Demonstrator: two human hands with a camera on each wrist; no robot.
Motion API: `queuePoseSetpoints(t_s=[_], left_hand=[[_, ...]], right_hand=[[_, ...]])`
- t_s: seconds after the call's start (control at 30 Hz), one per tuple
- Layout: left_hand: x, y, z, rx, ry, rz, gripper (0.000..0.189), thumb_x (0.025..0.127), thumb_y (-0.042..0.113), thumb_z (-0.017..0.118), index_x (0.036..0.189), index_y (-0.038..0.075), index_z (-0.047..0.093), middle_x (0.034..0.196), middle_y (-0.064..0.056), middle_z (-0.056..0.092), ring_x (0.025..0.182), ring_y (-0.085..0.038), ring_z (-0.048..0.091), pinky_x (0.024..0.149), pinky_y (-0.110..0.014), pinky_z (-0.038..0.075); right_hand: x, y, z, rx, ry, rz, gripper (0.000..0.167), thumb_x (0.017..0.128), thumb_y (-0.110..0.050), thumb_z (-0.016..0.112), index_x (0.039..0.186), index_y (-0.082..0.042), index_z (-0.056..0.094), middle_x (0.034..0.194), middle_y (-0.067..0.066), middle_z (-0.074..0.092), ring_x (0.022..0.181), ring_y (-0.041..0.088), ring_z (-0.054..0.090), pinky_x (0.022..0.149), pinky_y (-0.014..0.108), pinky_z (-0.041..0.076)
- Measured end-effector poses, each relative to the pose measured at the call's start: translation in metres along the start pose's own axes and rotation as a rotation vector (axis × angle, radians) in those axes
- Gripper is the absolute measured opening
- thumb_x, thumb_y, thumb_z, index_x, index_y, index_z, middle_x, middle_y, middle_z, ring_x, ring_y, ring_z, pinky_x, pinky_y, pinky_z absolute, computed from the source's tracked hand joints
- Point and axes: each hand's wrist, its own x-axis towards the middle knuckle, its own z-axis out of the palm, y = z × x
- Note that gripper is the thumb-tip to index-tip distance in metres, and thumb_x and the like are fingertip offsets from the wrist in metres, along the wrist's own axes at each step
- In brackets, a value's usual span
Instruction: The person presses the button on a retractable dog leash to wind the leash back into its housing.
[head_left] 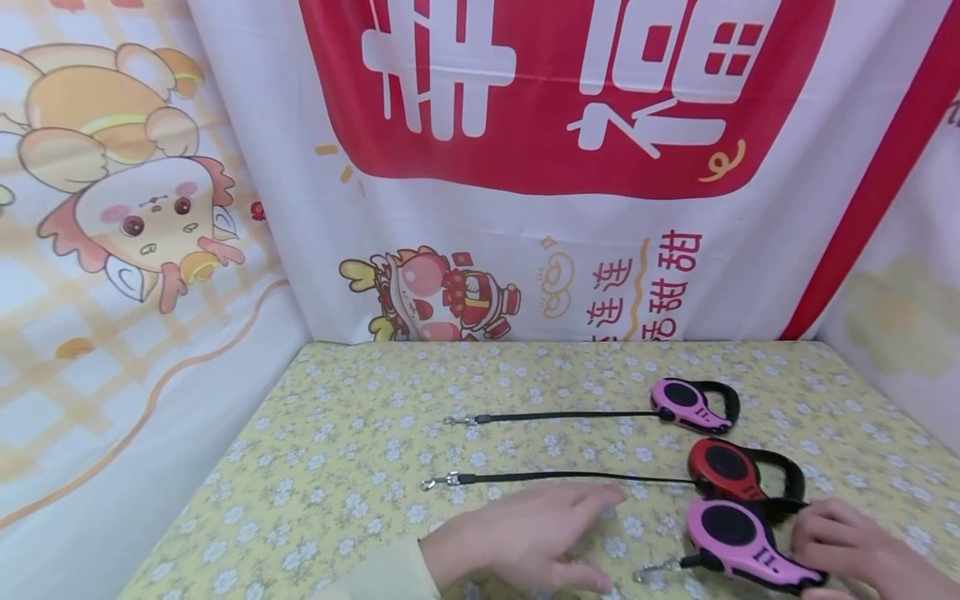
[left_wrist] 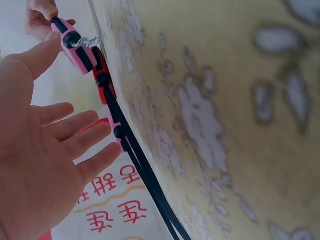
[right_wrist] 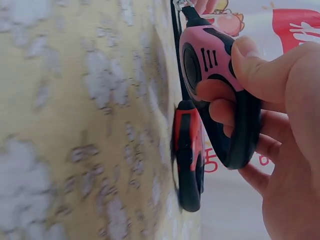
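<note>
My right hand (head_left: 847,542) grips the black loop handle of a pink retractable dog leash (head_left: 729,537), fingers curled through the loop in the right wrist view. A short black end with a metal clip (head_left: 657,570) sticks out of its front, toward my left hand. That left hand (head_left: 528,533) is spread with fingers straight, holding nothing, left of the clip. Just behind the held leash lies a red retractable leash (head_left: 723,468), its black strap (head_left: 570,476) drawn out leftward. Farther back lies a second pink leash (head_left: 686,403), its strap (head_left: 562,414) also stretched left.
A floral yellow cloth covers the table (head_left: 337,433). At the back hangs a white and red printed cloth (head_left: 465,217), with another printed cloth (head_left: 247,350) on the left. The metal clips (head_left: 438,481) of the laid-out straps point left.
</note>
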Motion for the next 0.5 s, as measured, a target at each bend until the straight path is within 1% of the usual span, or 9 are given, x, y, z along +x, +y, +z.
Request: queuePoseSetpoints(t_s=[0.07, 0.13, 0.17, 0.2, 0.3, 0.4, 0.43, 0.5], left_hand=[[0.001, 0.001, 0.0, 0.001, -0.023, 0.019, 0.084, 0.107, 0.06, 0.051, 0.17, 0.016, 0.018, 0.176, 0.001, 0.028, 0.159, -0.01, 0.034, 0.128, -0.025, 0.029], [0.001, 0.0, -0.001, -0.036, -0.048, 0.037, 0.081, 0.108, 0.056, 0.053, 0.17, 0.019, 0.017, 0.176, 0.003, 0.028, 0.159, -0.009, 0.033, 0.127, -0.024, 0.03], [0.002, 0.0, 0.0, -0.052, -0.058, 0.047, 0.08, 0.108, 0.054, 0.054, 0.17, 0.019, 0.018, 0.176, 0.003, 0.028, 0.159, -0.009, 0.033, 0.127, -0.024, 0.03], [0.002, -0.001, 0.0, -0.062, -0.069, 0.052, 0.079, 0.108, 0.052, 0.054, 0.171, 0.02, 0.017, 0.176, 0.004, 0.027, 0.16, -0.008, 0.032, 0.127, -0.024, 0.03], [0.004, 0.0, 0.001, -0.076, -0.09, 0.067, 0.079, 0.108, 0.05, 0.055, 0.171, 0.021, 0.016, 0.177, 0.004, 0.025, 0.161, -0.008, 0.03, 0.127, -0.024, 0.031], [0.004, 0.001, 0.002, -0.056, -0.096, 0.073, 0.08, 0.108, 0.051, 0.056, 0.171, 0.021, 0.016, 0.177, 0.004, 0.024, 0.161, -0.008, 0.027, 0.128, -0.025, 0.031], [0.005, 0.002, 0.002, -0.054, -0.096, 0.076, 0.08, 0.108, 0.05, 0.056, 0.171, 0.021, 0.016, 0.177, 0.004, 0.024, 0.161, -0.007, 0.027, 0.128, -0.025, 0.031], [0.005, 0.002, 0.002, -0.053, -0.095, 0.077, 0.08, 0.108, 0.05, 0.056, 0.171, 0.021, 0.016, 0.177, 0.004, 0.024, 0.162, -0.007, 0.027, 0.128, -0.025, 0.031]], right_hand=[[-0.006, 0.002, 0.004, 0.007, 0.014, -0.042, 0.041, 0.071, -0.026, 0.097, 0.093, -0.038, 0.066, 0.098, -0.024, 0.056, 0.098, -0.004, 0.044, 0.078, 0.005, 0.029], [-0.012, 0.002, 0.007, 0.011, 0.024, -0.071, 0.042, 0.07, -0.024, 0.097, 0.094, -0.038, 0.066, 0.098, -0.026, 0.056, 0.097, -0.005, 0.044, 0.079, 0.005, 0.03], [-0.015, 0.003, 0.008, 0.02, 0.021, -0.079, 0.043, 0.07, -0.022, 0.097, 0.094, -0.038, 0.065, 0.099, -0.027, 0.057, 0.096, -0.005, 0.045, 0.078, 0.004, 0.03], [-0.018, 0.003, 0.01, 0.029, 0.029, -0.089, 0.047, 0.067, -0.018, 0.098, 0.093, -0.039, 0.065, 0.101, -0.03, 0.056, 0.096, -0.005, 0.046, 0.08, 0.003, 0.03], [-0.025, 0.004, 0.011, 0.074, 0.015, -0.114, 0.053, 0.063, -0.009, 0.097, 0.095, -0.04, 0.067, 0.103, -0.03, 0.058, 0.097, -0.006, 0.05, 0.081, 0.002, 0.033], [-0.028, 0.005, 0.012, 0.093, 0.004, -0.131, 0.06, 0.057, -0.005, 0.096, 0.096, -0.042, 0.068, 0.103, -0.031, 0.059, 0.1, -0.007, 0.051, 0.082, 0.002, 0.035], [-0.028, 0.006, 0.013, 0.086, 0.004, -0.141, 0.06, 0.057, -0.006, 0.097, 0.097, -0.042, 0.069, 0.104, -0.031, 0.06, 0.1, -0.006, 0.051, 0.082, 0.003, 0.035], [-0.028, 0.006, 0.01, 0.084, -0.04, -0.109, 0.056, 0.06, -0.01, 0.097, 0.097, -0.041, 0.071, 0.104, -0.031, 0.06, 0.099, -0.006, 0.051, 0.078, 0.005, 0.036]])
